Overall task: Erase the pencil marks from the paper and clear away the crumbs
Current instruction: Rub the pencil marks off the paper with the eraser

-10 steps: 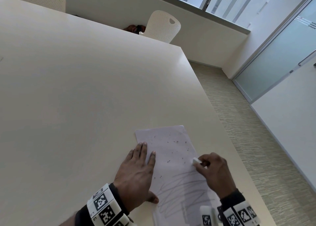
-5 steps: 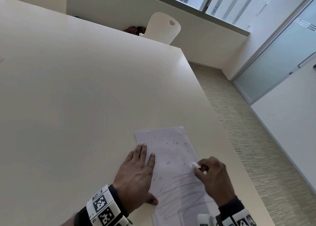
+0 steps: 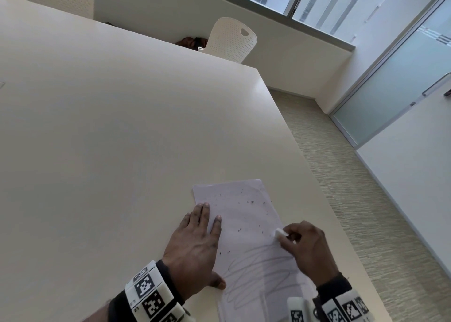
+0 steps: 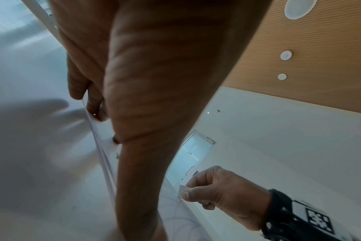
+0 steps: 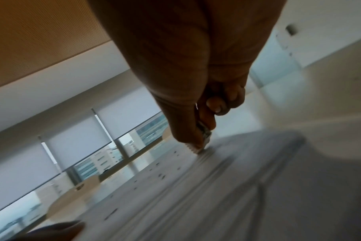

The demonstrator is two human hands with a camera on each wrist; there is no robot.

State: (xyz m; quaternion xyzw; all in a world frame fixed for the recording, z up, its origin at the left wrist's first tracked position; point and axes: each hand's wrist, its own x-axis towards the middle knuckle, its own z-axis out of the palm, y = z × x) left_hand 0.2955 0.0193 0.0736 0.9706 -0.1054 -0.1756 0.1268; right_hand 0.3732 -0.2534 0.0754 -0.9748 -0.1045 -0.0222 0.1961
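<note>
A wide cream surface [image 3: 109, 131] fills most of the head view. Near its front right edge lies a sheet of paper [image 3: 246, 214], w/ small dark crumbs [image 3: 249, 202] scattered over its far half & grey pencil marks [image 3: 258, 275] scribbled across the near half. The left hand [image 3: 195, 246] lies flat, fingers straight & spread, pressing down the paper's left edge; part of the hand is on the sheet, part on the surface. To the right, the right hand [image 3: 307, 251] is curled, thumb & fingers pinching a small white eraser [image 3: 281, 232] whose tip touches the paper near its right edge, just above the scribble. Both wrists wear bands w/ black-and-white square codes. Beyond the surface's far edge stands a white chair [image 3: 231, 40]; floor & a glass door are at right.
</note>
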